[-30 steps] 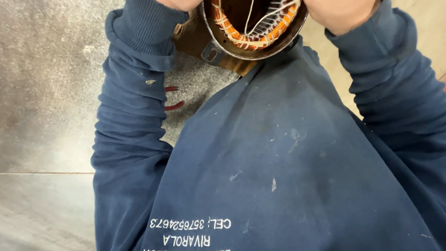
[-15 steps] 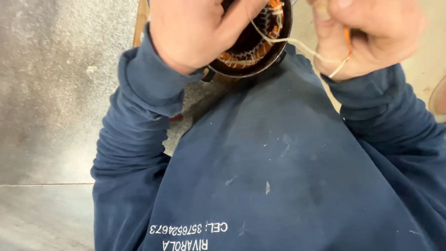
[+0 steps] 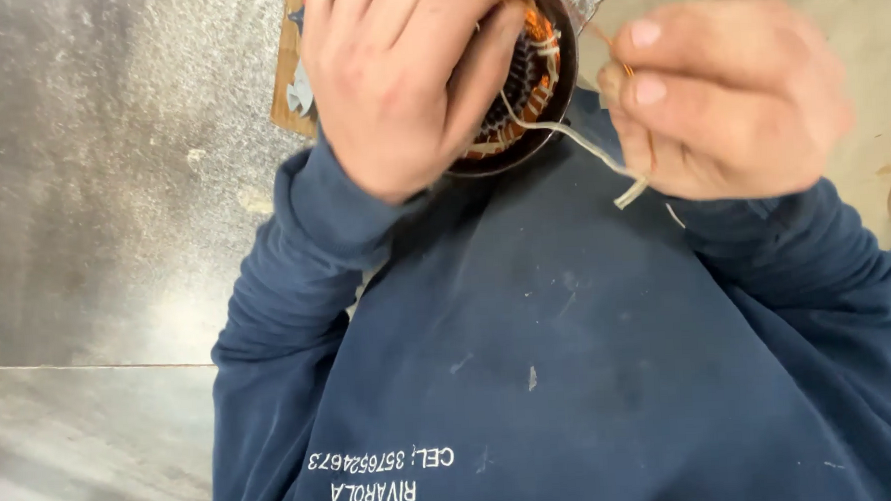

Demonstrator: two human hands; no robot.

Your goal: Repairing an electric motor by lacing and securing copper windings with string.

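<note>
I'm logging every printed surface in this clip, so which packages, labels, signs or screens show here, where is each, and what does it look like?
Printed lettering: white, a few rows, low on the dark blue sweatshirt, seen upside down at the bottom edge.
Card or board piece: brown, flat, behind the left hand, with a small pale mark; too hidden to tell whether it is a label.
No packages, signs or screens show.
</note>
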